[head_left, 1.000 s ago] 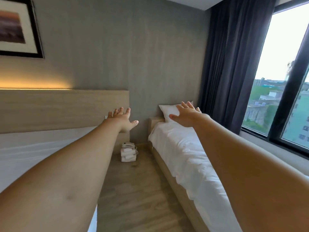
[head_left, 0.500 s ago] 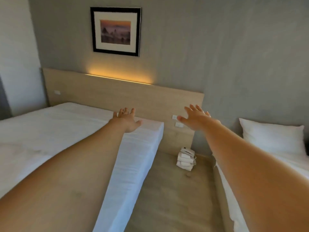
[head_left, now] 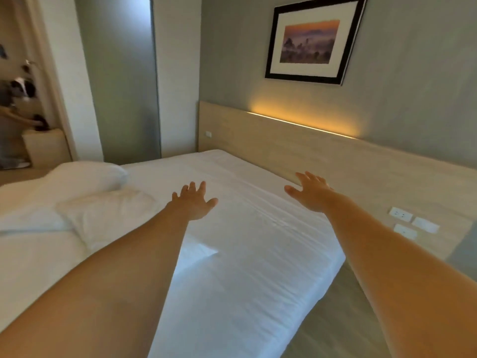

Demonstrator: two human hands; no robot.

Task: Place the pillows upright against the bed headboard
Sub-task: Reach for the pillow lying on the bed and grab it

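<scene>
Far left: doorway area, blurred, dark shapes on a low wooden unit (head_left: pixel 44 147), not identifiable. Left of bed (head_left: pixel 245 267): two white pillows lying flat, not upright; farther pillow (head_left: pixel 87 177) near the left bed edge, nearer pillow (head_left: pixel 103 215) just in front, overlapping or touching it, boundary hard to tell. Both well apart from the headboard (head_left: pixel 296 151). Rumpled white bedding at lower left, cut off by frame edge.

Centre: left hand (head_left: pixel 193 204) open, fingers spread, palm down, over bare sheet, gripping nothing; contact with sheet unclear. Forearm hides part of the mattress below it. Wide flat stretch of sheet between the hands and along the headboard foot.

Right of centre: right hand (head_left: pixel 308 193) open, fingers spread, empty, near the line where mattress meets headboard; touching or not, cannot tell. Light strip glowing along headboard top, framed picture (head_left: pixel 312 40) on wall above.

Right: mattress corner and side edge dropping to wood floor (head_left: pixel 348 319), open aisle beside the bed. Wall sockets (head_left: pixel 410 223) on headboard panel beyond the right forearm. Right forearm cut off at frame edge.
</scene>
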